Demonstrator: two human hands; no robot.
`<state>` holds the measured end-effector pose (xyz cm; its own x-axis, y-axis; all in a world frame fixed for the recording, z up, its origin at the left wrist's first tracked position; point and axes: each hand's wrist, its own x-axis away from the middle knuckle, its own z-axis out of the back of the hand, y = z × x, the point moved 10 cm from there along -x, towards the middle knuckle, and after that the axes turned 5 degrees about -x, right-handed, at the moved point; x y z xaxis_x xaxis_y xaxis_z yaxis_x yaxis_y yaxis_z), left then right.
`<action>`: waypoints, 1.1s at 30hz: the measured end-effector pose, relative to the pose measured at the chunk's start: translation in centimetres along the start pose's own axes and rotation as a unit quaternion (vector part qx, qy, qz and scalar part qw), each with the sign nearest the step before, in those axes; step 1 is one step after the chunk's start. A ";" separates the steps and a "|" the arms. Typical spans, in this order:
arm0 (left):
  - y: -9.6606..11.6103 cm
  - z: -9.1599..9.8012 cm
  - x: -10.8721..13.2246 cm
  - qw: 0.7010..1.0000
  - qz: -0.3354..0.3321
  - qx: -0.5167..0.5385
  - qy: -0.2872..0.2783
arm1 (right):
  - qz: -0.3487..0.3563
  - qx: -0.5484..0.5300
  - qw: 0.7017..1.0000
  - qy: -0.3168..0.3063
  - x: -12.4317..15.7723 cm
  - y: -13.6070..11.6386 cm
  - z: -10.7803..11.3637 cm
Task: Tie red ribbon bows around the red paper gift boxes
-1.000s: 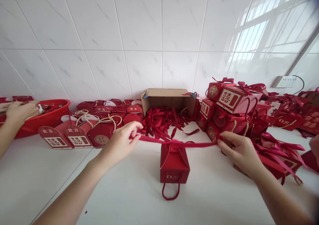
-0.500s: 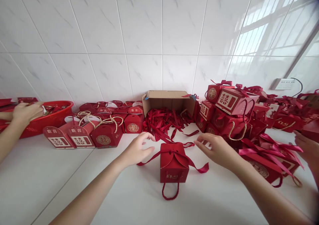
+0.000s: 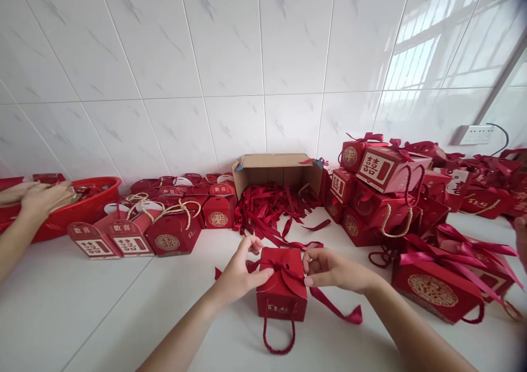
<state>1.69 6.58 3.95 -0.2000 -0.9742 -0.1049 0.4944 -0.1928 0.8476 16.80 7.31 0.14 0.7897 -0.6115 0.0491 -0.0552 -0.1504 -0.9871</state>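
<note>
A small red gift box [image 3: 284, 306] stands in front of me, with a red rope handle [image 3: 278, 351] hanging toward me. A dark red ribbon [image 3: 335, 309] crosses its folded top, with a loose tail on each side. At the left of the lid is my left hand [image 3: 242, 270], its fingers curled round the ribbon and its thumb on the box top near the crossing. My right hand [image 3: 329, 270] pinches the ribbon at the lid's right edge. The fingertips of both hands are partly hidden.
A cardboard box [image 3: 267, 163] spills red ribbons [image 3: 267, 207] behind. Untied boxes [image 3: 168, 240] stand left; ribboned boxes [image 3: 374, 166] are stacked right. At far left, another person's hands [image 3: 45, 199] work over a red basin [image 3: 90, 202]. Part of a hand [image 3: 521, 240] shows at the right edge.
Both hands have moved inward from either side of the gift box and closed on the ribbon. The view has shifted slightly, so the box appears lower.
</note>
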 end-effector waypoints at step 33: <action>-2.7 -2.8 0.5 0.975 0.119 0.149 -0.115 | -0.050 0.050 0.997 0.035 0.4 1.7 1.3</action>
<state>2.62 6.27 0.15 -0.3104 -0.9285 0.2038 0.2889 0.1121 0.9508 17.85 7.83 -1.71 0.7441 -0.6500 0.1545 0.0856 -0.1366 -0.9869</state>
